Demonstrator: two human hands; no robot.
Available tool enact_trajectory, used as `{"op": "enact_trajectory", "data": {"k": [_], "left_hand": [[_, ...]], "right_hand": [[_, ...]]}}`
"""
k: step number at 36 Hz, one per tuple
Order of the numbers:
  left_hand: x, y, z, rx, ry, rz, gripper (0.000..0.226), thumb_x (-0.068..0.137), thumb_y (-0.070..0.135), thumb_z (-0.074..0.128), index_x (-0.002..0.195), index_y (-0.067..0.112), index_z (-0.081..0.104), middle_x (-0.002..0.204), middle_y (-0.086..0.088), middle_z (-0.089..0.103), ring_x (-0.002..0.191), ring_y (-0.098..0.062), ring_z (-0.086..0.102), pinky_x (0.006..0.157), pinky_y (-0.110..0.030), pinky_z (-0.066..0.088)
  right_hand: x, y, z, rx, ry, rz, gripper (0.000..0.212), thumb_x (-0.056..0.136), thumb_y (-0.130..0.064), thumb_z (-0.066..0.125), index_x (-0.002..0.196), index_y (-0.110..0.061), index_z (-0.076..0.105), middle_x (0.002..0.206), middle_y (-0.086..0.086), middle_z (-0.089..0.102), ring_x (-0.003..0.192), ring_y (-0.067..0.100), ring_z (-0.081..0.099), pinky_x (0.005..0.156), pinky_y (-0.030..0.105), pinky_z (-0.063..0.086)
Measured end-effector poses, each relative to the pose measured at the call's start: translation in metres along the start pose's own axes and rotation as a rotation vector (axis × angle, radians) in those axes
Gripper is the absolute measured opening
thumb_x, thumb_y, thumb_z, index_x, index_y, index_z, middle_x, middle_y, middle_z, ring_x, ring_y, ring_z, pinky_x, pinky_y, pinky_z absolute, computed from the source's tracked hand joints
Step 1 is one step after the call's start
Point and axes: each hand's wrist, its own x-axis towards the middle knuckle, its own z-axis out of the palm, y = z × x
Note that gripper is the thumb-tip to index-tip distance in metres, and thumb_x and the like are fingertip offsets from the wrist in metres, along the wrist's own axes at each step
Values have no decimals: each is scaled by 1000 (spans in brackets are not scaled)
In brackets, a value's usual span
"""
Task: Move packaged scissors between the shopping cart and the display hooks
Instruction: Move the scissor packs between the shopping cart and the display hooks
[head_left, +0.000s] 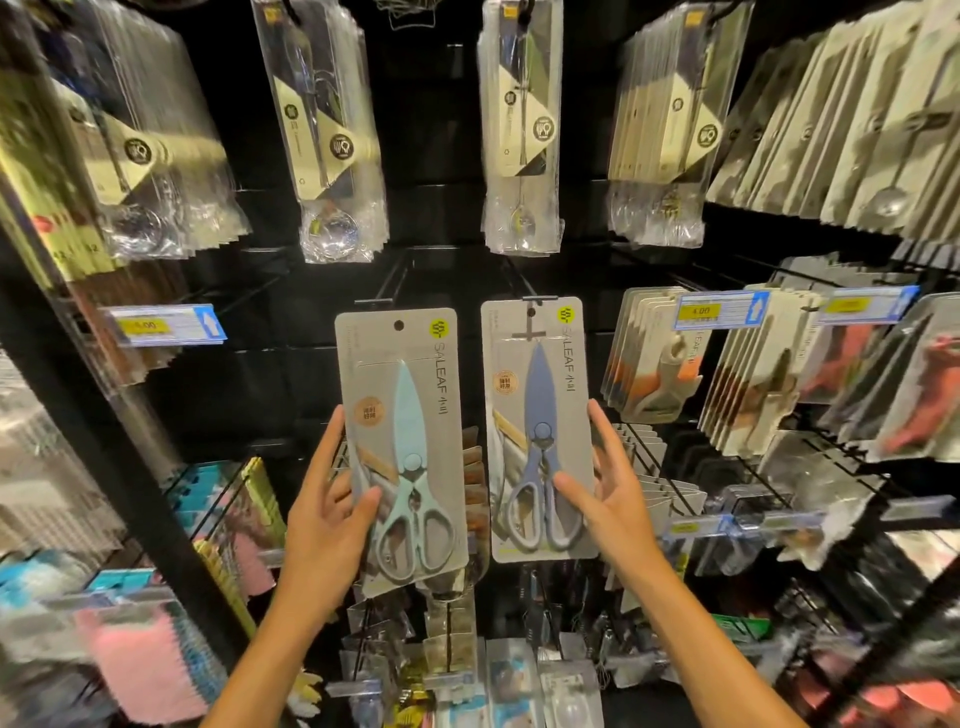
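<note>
Two hands at a dark store display rack (426, 218). The left hand (324, 519) gripped the lower left edge of a carded pack of mint-green scissors (402, 447), thumb across the card face and fingers behind it; the pack's punched hole sat free, just below the tip of an empty display hook (387, 278). The right hand (605, 493) held the lower right edge of a second pack, blue scissors (537, 431), thumb on the front near the handles; its top hole lay at the end of the neighbouring hook (524, 283), and it appeared threaded on, though blur left this uncertain. Each grey card carried one pair under a clear blister, blades upward. The two packs hung side by side, apart. Above them hung clear bags of utensils (522, 130) in rows; blue-framed price tags (719, 310) flanked the packs, and pink cloths (150, 670) filled the lower left shelf.
</note>
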Motion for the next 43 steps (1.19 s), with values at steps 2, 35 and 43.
{"op": "enact_trajectory", "data": {"k": [2,35,43], "left_hand": [[0,0,-1,-2,-1,-10,83,93,-4,58,152,45,27,123,-2,70,109,-14,70,77,-22,60],[32,3,4,-32,23,60,82,90,9,61,154,45,24,120,-4,72,108,-18,71,82,-27,60],[38,5,3,-47,28,85,81,89,10,62,152,47,26,126,-3,70,113,-19,69,84,-29,60]], "right_hand": [[1,2,0,2,-2,4,81,95,2,62,156,-35,23,133,-43,51,126,-3,55,93,17,52],[114,72,14,-242,-93,-31,82,104,-9,49,159,-39,-4,168,-13,6,152,11,19,122,50,27],[137,84,14,-342,-73,-20,82,102,-8,50,160,-31,-4,165,-7,13,141,3,20,122,44,27]]}}
